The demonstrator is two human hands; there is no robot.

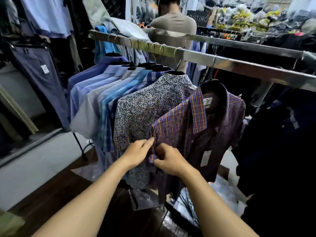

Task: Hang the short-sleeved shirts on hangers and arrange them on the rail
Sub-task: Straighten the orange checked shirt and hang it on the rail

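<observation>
A: Head view: left hand [138,151]?
B: Pinching the front edge of the plaid shirt [179,120]. Right hand [171,161] pinches it too.
A: The shirt?
B: Purple-orange checks, short sleeves, hanging on the rail [239,66], right of the speckled shirt [145,108].

I count two hands at 6 o'clock: one left hand [138,153], one right hand [171,161]. There are two metal rails at 1 o'clock, a near rail [222,63] and a far rail [239,43]. I make out eight shirts on the near one: six blue shirts [89,86], one speckled shirt [145,106] and one purple plaid shirt [181,127]. There is one other person [172,23] at 12 o'clock.
</observation>
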